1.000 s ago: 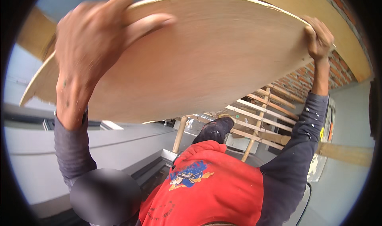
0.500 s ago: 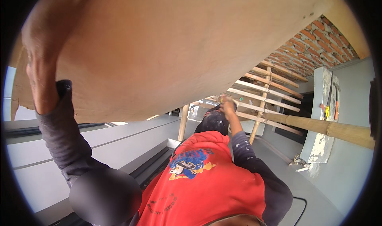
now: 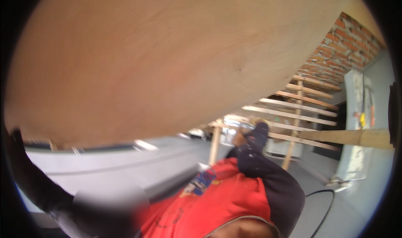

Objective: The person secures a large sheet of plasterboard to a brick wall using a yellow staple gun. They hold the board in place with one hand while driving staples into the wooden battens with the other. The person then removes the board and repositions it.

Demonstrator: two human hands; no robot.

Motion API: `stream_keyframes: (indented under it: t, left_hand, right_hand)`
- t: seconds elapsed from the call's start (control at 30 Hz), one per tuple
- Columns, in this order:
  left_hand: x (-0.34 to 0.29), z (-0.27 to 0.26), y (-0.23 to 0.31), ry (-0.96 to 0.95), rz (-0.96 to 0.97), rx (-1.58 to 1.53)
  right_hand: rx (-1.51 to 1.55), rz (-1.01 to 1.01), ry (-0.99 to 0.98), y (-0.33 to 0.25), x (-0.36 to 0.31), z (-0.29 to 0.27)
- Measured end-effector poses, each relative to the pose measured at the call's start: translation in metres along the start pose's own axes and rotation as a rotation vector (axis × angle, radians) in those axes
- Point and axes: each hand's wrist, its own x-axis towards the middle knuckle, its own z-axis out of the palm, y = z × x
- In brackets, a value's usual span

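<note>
A large tan plywood-like sheet (image 3: 167, 62) spans the upper part of the view, close above me. My left arm, in a dark sleeve (image 3: 37, 187), reaches up to the sheet's lower left edge. The hand at its end is lost in the dark rim, so its fingers do not show. Low in front of my red shirt (image 3: 222, 196), my right hand (image 3: 239, 137) is beside my dark, paint-spotted trouser leg (image 3: 256, 134). Motion smears its fingers, and I cannot make out anything in them.
Pale wooden slats (image 3: 301, 112) and a thick bamboo pole (image 3: 351, 137) stand on the right. Past them are exposed brickwork (image 3: 351, 41) and a whitish paint-worn panel (image 3: 356, 154) with yellow and orange items. A black cable (image 3: 331, 208) curves over the grey floor.
The view has shifted, and the sheet now covers more of the left side. My left arm has moved out to the left rim. My right hand has come down nearer my body.
</note>
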Motion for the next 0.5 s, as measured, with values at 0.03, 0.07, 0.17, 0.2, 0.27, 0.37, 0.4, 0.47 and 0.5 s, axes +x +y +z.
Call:
stream_keyframes:
  t: [0.03, 0.07, 0.17, 0.2, 0.27, 0.37, 0.4, 0.47, 0.5]
  left_hand:
    - [0.002, -0.037, 0.009, -0.046, 0.005, 0.125]
    - [-0.012, -0.045, 0.011, -0.076, 0.013, 0.156]
    - [-0.037, -0.027, 0.009, -0.112, -0.016, 0.052]
    - [-0.045, -0.018, 0.007, -0.119, -0.033, 0.008]
    - [-0.058, -0.008, 0.002, -0.139, -0.066, -0.036]
    - [-0.067, 0.001, -0.002, -0.152, -0.1, -0.079]
    - [-0.071, 0.001, -0.004, -0.153, -0.112, -0.093]
    - [-0.078, 0.007, -0.008, -0.16, -0.131, -0.113]
    - [-0.082, 0.011, -0.011, -0.157, -0.141, -0.131]
  right_hand:
    - [-0.009, 0.029, -0.149, 0.034, -0.001, 0.033]
    - [0.045, 0.043, -0.241, 0.059, 0.002, 0.052]
    - [0.395, -0.126, -0.382, 0.044, 0.007, 0.047]
    - [0.513, -0.195, -0.406, 0.034, 0.007, 0.042]
    - [0.68, -0.278, -0.449, 0.03, 0.002, 0.036]
    - [0.874, -0.359, -0.505, 0.027, -0.001, 0.035]
    - [0.922, -0.388, -0.521, 0.027, -0.002, 0.035]
    - [1.004, -0.426, -0.54, 0.024, -0.003, 0.037]
    - [1.044, -0.451, -0.546, 0.021, 0.002, 0.039]
